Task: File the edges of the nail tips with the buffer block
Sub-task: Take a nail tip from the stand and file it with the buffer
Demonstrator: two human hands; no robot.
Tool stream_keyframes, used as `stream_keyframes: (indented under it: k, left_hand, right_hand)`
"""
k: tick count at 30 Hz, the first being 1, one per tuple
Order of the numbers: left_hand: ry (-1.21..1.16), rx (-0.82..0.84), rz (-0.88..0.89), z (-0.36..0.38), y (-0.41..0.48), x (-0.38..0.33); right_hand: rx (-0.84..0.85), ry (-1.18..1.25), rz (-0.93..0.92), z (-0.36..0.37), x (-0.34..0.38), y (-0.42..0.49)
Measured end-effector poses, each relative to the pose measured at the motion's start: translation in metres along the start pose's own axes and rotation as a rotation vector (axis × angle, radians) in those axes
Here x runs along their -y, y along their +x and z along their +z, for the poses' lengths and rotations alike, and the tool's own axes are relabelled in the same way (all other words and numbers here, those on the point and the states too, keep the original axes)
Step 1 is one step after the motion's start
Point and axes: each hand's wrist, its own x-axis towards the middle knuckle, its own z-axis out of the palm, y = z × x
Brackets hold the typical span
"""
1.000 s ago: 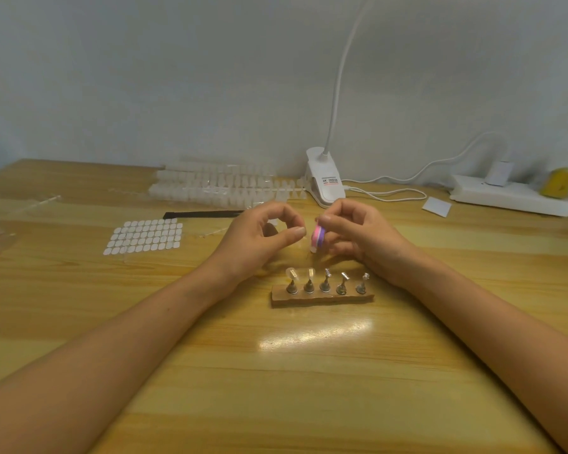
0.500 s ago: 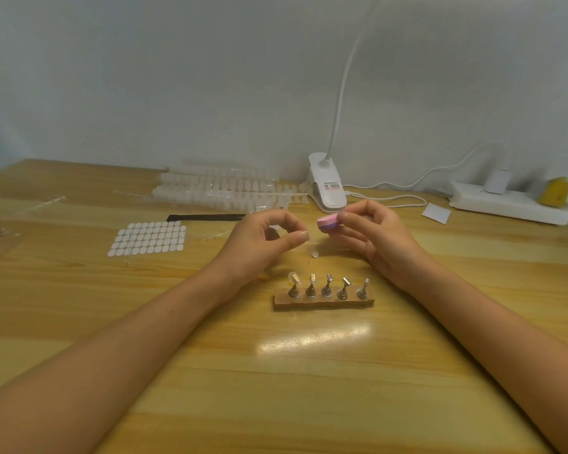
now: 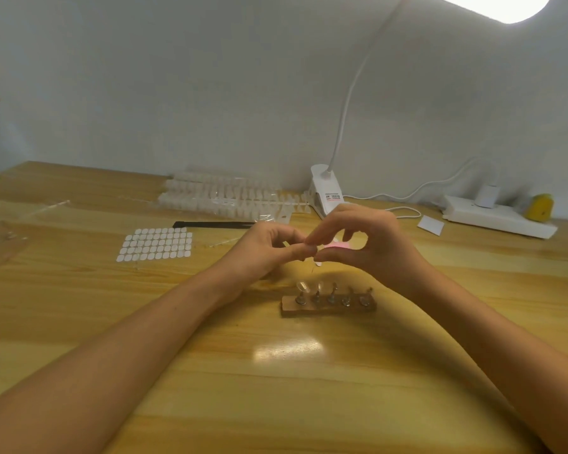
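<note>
Out to the left of my left hand lies a sheet of pale oval stickers, with a thin black strip just beyond my left knuckles and bags of clear tips further back. My left hand is curled, thumb and forefinger brought tip to tip, touching the fingertips of my right. Just under that meeting point a pale sliver shows, probably a nail tip, but it is too blurred for me to tell which hand has it. Nearer me than both hands stands the wooden stand, its two left pegs capped with clear tips. My right hand is curled round the pink buffer block, which peeks out between thumb and fingers. Behind that hand sits the lamp clamp; far to its right, a white power strip.
</note>
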Motion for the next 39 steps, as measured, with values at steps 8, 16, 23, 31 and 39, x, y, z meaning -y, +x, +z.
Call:
stream_keyframes:
  k: [8,16,23,31,39]
  left_hand:
    - [0.0,0.097,-0.049,-0.003,0.0,-0.003]
    - [0.01,0.174,-0.068,-0.002,-0.003,-0.007]
    - [0.418,0.081,0.131,0.015,-0.015,-0.009]
    - [0.394,0.003,0.192,0.029,-0.024,0.001]
    - [0.326,0.003,0.143,0.03,-0.023,0.001]
  right_hand:
    - [0.041,-0.18,0.016,-0.009,0.021,-0.002]
    - [-0.01,-0.17,0.038,-0.01,0.026,-0.017]
    - [-0.061,0.089,0.201,-0.013,0.019,-0.042]
    - [-0.046,0.048,0.261,-0.006,0.018,-0.051]
    - [-0.031,0.017,0.308,-0.002,0.019,-0.052]
